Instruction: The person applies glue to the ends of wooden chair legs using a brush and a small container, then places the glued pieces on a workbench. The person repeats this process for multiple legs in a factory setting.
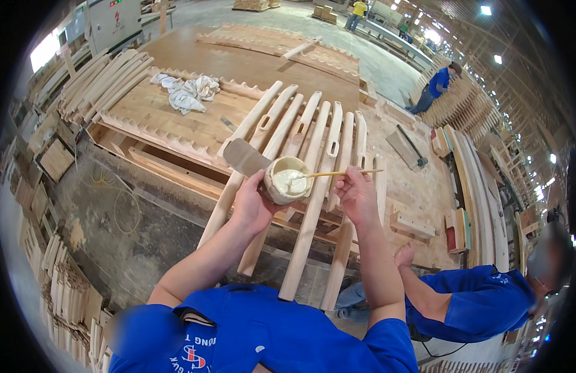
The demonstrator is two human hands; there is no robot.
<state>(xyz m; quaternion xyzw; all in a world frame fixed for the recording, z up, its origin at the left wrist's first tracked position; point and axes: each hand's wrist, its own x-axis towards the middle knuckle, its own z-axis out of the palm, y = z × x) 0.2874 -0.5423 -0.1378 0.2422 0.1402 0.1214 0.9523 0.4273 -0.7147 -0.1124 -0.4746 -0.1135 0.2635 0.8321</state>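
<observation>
My left hand [254,202] is wrapped round a small round tub [277,191], its rim crusted. Inside the tub is a cream-white paste [290,181] that looks like glue. A flat grey-brown piece [244,156] sticks out beside the tub, just above my left fingers; I cannot tell whether they hold it too. Between the fingers of my right hand [356,194] is a thin wooden stick [341,173], held almost level, its tip in the paste. Several long pale wooden bars [313,217], some slotted near the far end, lie side by side beneath both hands.
A workbench [418,199] carries a hammer [414,149] and wooden blocks [412,225]. White rags [187,92] and stacked curved bars [111,84] are at left. Close on my right, a co-worker [468,301] in blue reaches toward the bench. Another person [436,87] stands farther back.
</observation>
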